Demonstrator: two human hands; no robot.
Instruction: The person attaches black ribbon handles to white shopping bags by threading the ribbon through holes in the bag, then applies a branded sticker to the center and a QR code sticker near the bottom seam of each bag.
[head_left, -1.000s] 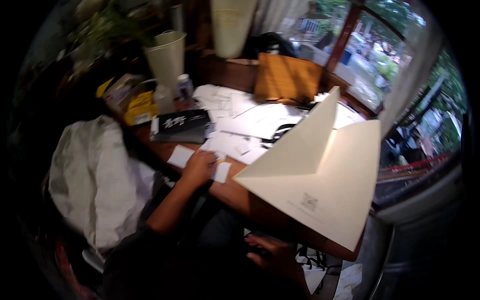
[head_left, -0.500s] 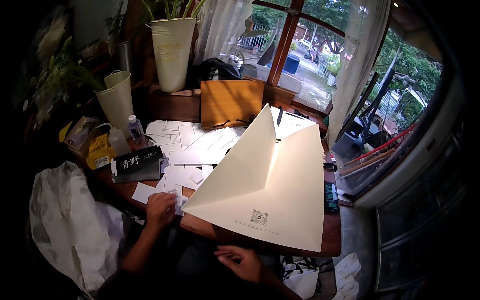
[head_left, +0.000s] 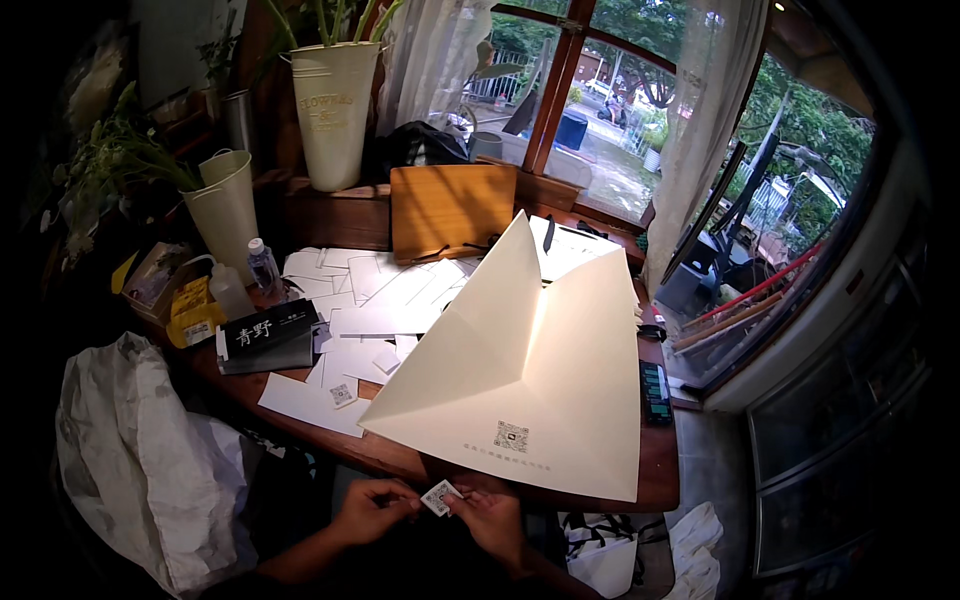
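A small square white sticker (head_left: 436, 499) with a printed code is pinched between the thumb and fingers of my right hand (head_left: 488, 515), just below the table's front edge. My left hand (head_left: 372, 512) is close beside it on the left, fingertips pressed together near the sticker's edge; whether something thin is between them is too small to tell. A big cream paper bag (head_left: 590, 400), folded and printed with a code near its lower edge, lies on the table above my hands. Another square sticker (head_left: 343, 393) rests on a white paper strip (head_left: 290, 400) left of the bag.
White papers (head_left: 370, 285) cover the table's middle. Behind stands a wooden board (head_left: 452, 212). A black box (head_left: 268, 335), a yellow packet (head_left: 195, 305) and bottles (head_left: 262, 265) crowd the left. A phone (head_left: 656, 392) lies at the right edge; a white cloth bag (head_left: 140, 460) sits lower left.
My left hand has come down and right from the papers to meet my right hand. A sticker now shows in my right hand. The view has shifted slightly.
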